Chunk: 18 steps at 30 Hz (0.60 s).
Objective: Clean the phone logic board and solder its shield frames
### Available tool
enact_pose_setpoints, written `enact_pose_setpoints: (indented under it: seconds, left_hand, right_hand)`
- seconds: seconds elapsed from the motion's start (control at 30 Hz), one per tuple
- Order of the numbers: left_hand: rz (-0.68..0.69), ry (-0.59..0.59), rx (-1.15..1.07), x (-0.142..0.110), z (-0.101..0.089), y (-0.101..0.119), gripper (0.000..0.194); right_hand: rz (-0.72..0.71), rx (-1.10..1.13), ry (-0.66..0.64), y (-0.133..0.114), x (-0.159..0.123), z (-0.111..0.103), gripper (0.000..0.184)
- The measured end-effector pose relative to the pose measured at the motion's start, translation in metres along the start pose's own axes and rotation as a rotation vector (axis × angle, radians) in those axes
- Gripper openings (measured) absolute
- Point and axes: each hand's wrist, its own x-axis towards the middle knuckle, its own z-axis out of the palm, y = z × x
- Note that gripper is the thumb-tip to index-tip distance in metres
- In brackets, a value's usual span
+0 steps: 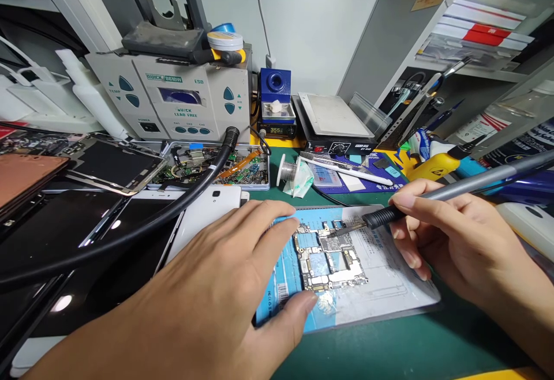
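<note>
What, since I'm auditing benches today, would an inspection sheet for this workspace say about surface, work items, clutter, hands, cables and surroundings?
Surface: green mat, with a blue-and-white sheet on it.
Work items: circuit board lying on the sheet; soldering iron with its tip over the board, contact unclear.
Clutter: parts tray, filled; white phone; black screens; solder spool.
Hands: left hand spread beside the board, touch unclear; right hand gripping the iron.
Cables: black hose running from the QUICK station across the screens; white cord down the back wall.
Surroundings: blue iron stand behind; yellow bottle at right.
</note>
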Motion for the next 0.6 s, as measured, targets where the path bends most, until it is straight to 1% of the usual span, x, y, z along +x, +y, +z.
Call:
enact_pose_setpoints:
  seconds: [0.1,0.27,0.6]
  left_hand:
    - [-0.001,-0.014,-0.011,-0.0011,-0.0003,0.0002,0.048]
    - [-0.01,-0.002,0.007,-0.0031,0.0,-0.0012,0.051]
    - [0.003,-0.021,-0.018,0.0013,-0.0011,0.0006,0.047]
  right_hand:
    - [0.011,0.009,-0.001,-0.0016,-0.0012,0.0008,0.022]
    - [0.016,0.013,0.014,-0.0028,-0.0012,0.0013,0.022]
    - [0.009,0.001,-0.015,-0.0012,-0.0012,-0.0006,0.023]
